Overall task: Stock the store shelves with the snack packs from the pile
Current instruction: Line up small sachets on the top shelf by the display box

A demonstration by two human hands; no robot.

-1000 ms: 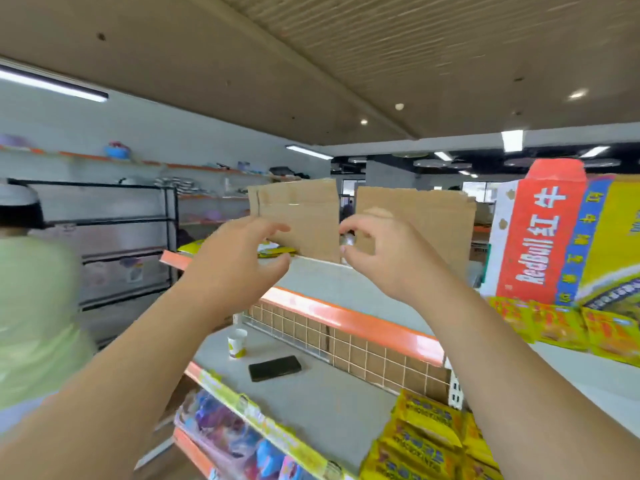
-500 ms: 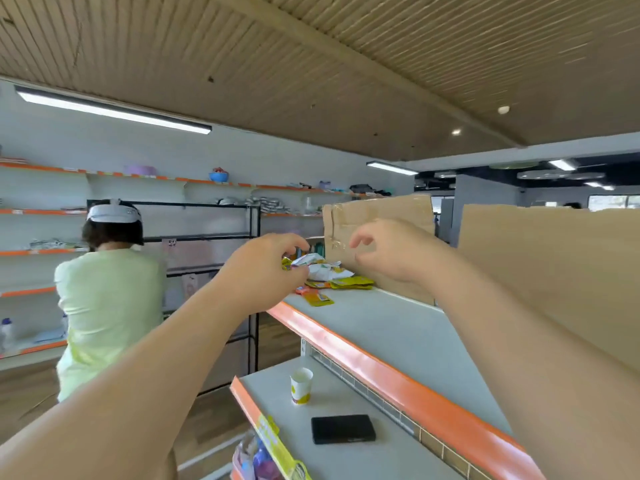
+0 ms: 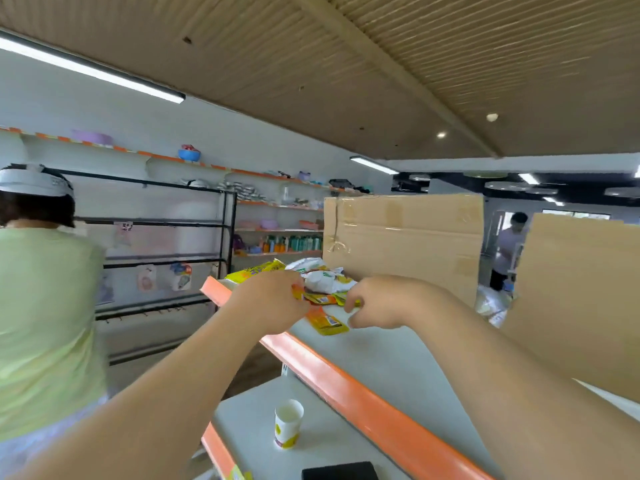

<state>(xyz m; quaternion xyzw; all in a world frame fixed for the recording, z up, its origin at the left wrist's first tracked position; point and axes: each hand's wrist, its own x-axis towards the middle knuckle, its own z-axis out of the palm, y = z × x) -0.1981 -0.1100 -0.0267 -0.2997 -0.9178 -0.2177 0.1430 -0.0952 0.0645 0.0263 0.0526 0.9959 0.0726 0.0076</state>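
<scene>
Store aisle, grey shelving with orange front strips. Nearest: lower shelf, bearing a paper cup and a flat black object, probably a phone, cut off by the frame's edge. Above it: top shelf, running away from the viewer. At its far end: pile of snack packs, yellow, orange and white, loosely heaped, with one yellow pack lying flat just in front of the heap. Left hand: at the pile's near edge, fingers curled and pinching an orange pack. Right hand: beside the pile, fingers curled with the tips at the packs' edge; whether anything is pinched cannot be told. Behind the pile: upright cardboard panel; a second cardboard panel to the right. Further off: a person in a green shirt, back turned, a black rack, wall shelves with bottles and bowls. Progress, as judged: a pick from the pile is under way; no packs appear arranged on the shelves in view, so most stocking looks undone.
</scene>
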